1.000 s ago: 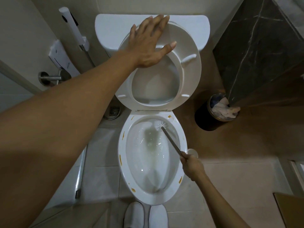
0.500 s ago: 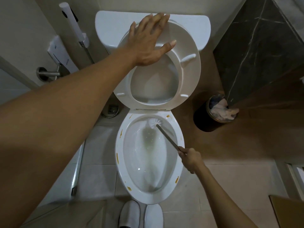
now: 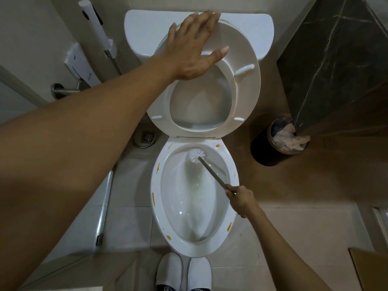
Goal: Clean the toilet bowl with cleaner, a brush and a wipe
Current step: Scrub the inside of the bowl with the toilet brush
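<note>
1. The left hand [image 3: 194,46] lies flat with straight, spread fingers on the raised white plastic toilet seat [image 3: 247,85], pressing it back toward the white ceramic cistern [image 3: 142,28] at the far side.
2. The right hand [image 3: 241,199] grips the thin grey handle of the white-bristled toilet brush [image 3: 196,156], whose head sits against the far inner wall of the white oval toilet bowl [image 3: 195,246].
3. Yellow-orange smears [image 3: 154,199] dot the bowl's rim on the left, right and far sides.
4. If the left hand eases off, the seat may drop onto the brush handle.
5. Brisk strokes near the rim may flick water onto the white slippers [image 3: 183,274] just beside the bowl's near edge.
6. The brush may miss the rim smears, leaving them for the wipe.
</note>
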Demonstrator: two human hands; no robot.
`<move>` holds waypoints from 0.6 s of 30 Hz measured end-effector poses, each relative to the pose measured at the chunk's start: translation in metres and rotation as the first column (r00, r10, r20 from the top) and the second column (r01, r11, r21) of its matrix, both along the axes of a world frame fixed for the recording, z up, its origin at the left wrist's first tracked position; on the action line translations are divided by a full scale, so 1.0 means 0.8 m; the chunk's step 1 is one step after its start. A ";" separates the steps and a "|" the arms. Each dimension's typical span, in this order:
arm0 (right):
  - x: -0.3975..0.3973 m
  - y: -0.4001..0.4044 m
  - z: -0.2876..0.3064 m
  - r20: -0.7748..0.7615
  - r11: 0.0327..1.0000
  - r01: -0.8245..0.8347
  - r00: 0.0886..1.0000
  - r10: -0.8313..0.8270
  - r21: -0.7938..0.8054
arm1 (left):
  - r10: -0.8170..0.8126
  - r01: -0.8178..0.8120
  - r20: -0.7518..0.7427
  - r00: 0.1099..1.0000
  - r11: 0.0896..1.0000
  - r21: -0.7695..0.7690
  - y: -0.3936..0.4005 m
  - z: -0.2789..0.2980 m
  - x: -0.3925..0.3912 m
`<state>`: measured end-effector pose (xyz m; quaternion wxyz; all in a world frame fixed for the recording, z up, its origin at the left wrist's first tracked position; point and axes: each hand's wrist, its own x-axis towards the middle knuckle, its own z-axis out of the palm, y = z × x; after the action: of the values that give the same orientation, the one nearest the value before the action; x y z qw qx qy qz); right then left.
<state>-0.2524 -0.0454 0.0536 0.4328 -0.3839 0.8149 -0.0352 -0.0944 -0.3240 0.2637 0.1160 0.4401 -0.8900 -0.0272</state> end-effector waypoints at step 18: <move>0.048 -0.023 0.063 0.038 0.886 -0.421 0.906 0.422 0.193 | 0.003 -0.002 -0.008 1.000 1.000 0.013 0.001 0.002 0.001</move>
<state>-0.2141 -0.0635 0.1039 0.4641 -0.5068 0.7126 0.1411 -0.0939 -0.3233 0.2655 0.1168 0.4418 -0.8888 -0.0347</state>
